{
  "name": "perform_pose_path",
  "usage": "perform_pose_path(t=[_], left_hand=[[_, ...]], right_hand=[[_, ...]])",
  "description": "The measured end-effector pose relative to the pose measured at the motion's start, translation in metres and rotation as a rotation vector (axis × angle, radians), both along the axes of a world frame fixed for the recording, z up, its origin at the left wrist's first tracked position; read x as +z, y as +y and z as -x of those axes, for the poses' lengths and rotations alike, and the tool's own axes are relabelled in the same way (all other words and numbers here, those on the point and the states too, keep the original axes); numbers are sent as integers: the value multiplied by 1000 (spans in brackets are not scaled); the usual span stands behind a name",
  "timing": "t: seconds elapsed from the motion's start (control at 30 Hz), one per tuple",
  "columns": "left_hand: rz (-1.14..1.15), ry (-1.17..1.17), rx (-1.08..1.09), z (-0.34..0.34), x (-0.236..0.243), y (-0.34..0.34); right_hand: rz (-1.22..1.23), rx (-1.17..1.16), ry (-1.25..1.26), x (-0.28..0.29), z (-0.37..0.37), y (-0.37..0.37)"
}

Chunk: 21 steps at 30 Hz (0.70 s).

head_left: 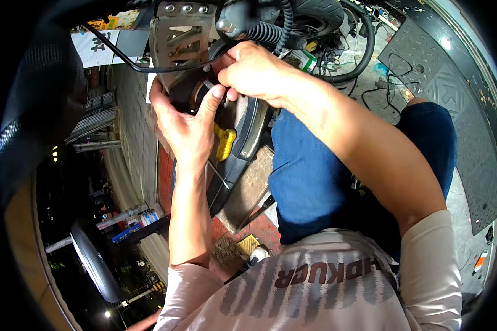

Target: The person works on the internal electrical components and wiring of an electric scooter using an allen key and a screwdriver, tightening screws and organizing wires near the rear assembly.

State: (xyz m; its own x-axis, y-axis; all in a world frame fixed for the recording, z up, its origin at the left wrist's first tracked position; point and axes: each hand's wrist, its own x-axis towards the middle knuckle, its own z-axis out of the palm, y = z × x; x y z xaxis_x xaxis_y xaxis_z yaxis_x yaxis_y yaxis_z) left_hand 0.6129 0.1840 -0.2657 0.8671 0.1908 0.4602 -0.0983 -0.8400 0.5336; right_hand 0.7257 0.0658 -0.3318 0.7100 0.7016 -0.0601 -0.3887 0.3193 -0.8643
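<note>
My left hand (185, 124) grips a dark cylindrical part (200, 91) beneath a perforated metal bracket (179, 38), its thumb raised along the part's near side. My right hand (251, 69) has its fingers curled beside that part, just right of my left thumb; what they hold is hidden. A thin black cable (138, 68) crosses in front of the bracket. Below my hands lie a yellow object (226, 144) and a curved black body piece (243, 154) of the vehicle.
A ribbed hose (262, 34), a tyre (326, 16) and a thick black hose (356, 70) are at the top. Loose wires (392, 83) and a textured metal plate (464, 138) lie right, beyond my bent knee (425, 127). A worn board (243, 193) is below; paving (135, 154) runs left.
</note>
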Motion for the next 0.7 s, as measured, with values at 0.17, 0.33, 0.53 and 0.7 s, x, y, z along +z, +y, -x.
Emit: perform_pose_path(t=[0.17,0.33,0.53,0.7], left_hand=[[-79,2,32,3,0,0],[-223,14,85,2,3,-3],[21,5,3,0,1,-4],[-6,15,1,0,-1,2]], right_hand=[[-52,56,6,0,-1,0],[26,20,-22,2,-3,-3],[-1,66,-2,4,0,-6],[-30,4,7,4,-1,-6]])
